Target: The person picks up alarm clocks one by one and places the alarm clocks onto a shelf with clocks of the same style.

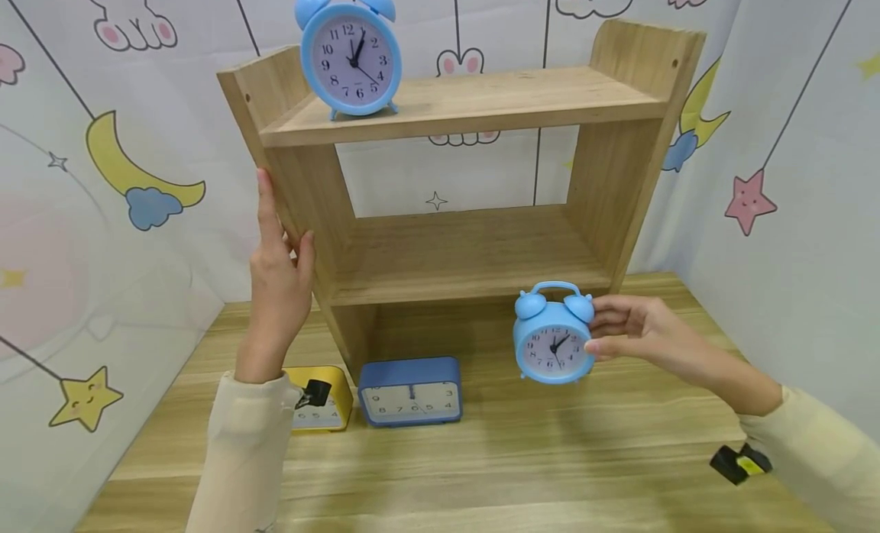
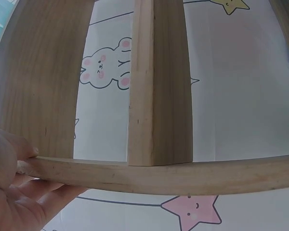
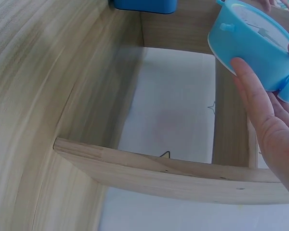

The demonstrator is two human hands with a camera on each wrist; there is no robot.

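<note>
The right hand (image 1: 635,331) holds a light blue clock (image 1: 553,334) by its side: the thumb is on the front rim, and the other fingers are behind the body. This clock is upright, its dial turned to the person, and it appears to be in the air, over the tabletop (image 1: 481,479) and before the right part of the wooden shelf (image 1: 474,254). The left hand (image 1: 280,281) grips the left side board of the shelf – thumb at one face, fingers at the other, with the index finger pointing up along it.

Outward from there, a dark blue clock (image 1: 410,369) stands on the tabletop at the lower left of the shelf. Just beside it is a yellow clock (image 1: 341,392) – partly hidden by the left sleeve (image 1: 244,441). On the top board, near its left end, stands a twin-bell clock (image 1: 352,98).
</note>
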